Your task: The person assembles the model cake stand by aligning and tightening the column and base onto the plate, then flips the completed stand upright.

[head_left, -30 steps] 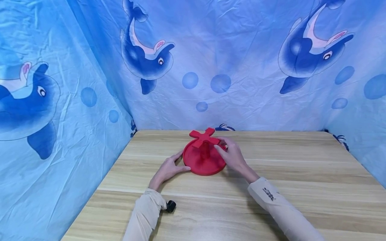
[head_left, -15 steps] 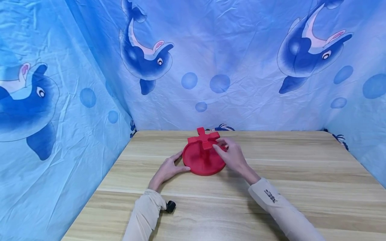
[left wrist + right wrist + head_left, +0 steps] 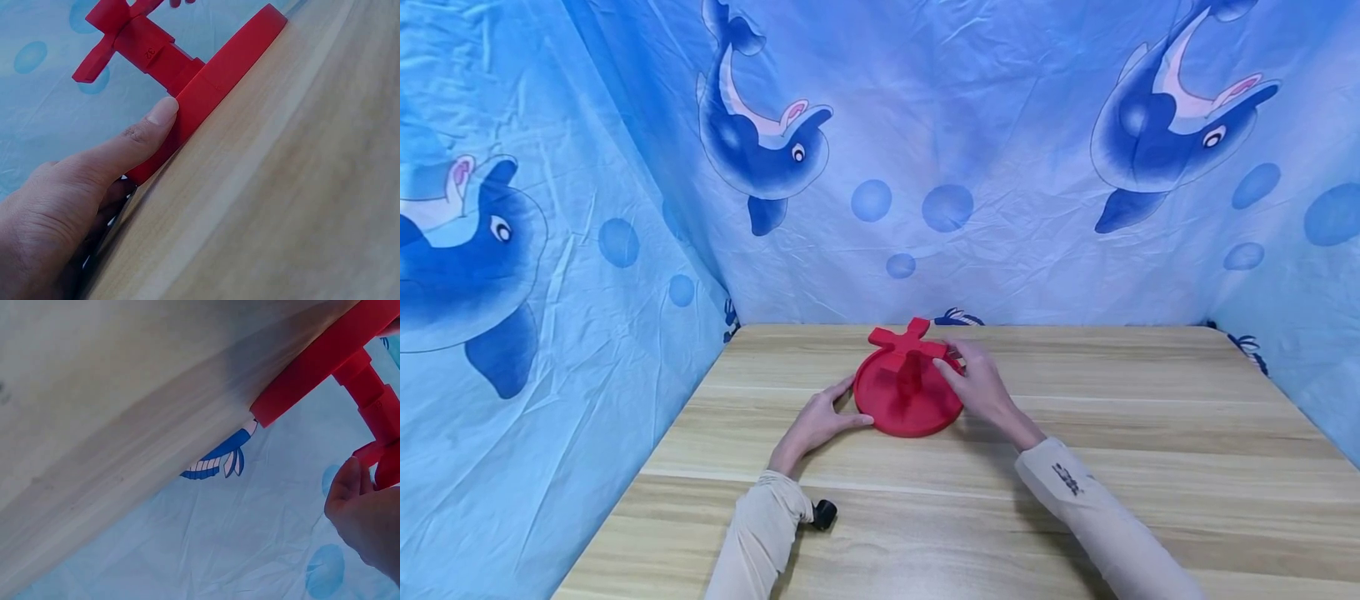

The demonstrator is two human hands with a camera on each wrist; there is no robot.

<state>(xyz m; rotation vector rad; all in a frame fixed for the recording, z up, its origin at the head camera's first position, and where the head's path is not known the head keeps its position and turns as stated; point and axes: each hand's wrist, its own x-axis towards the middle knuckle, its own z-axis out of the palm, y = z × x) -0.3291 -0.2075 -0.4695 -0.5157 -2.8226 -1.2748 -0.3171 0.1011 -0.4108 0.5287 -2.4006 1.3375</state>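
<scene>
A round red base (image 3: 910,421) lies on the wooden table, with a short red post (image 3: 909,379) rising from its middle and a red cross-shaped top (image 3: 907,342) above. My left hand (image 3: 820,421) grips the base's left rim, thumb on the near side; in the left wrist view the thumb (image 3: 140,134) presses against the red rim (image 3: 219,78). My right hand (image 3: 981,387) is at the right arm of the cross, thumb and fingers around its end. The right wrist view shows the right hand's fingertips (image 3: 351,481) at one arm of the cross.
The wooden table (image 3: 1112,500) stretches out around the red piece. A blue cloth with printed dolphins (image 3: 1000,275) hangs behind the table and along its sides. A small black object (image 3: 824,514) is at the left sleeve's cuff.
The cross has turned on the post, its arms now pointing other ways than half a second ago. The left hand and the base have stayed in place; the right hand has shifted only slightly.
</scene>
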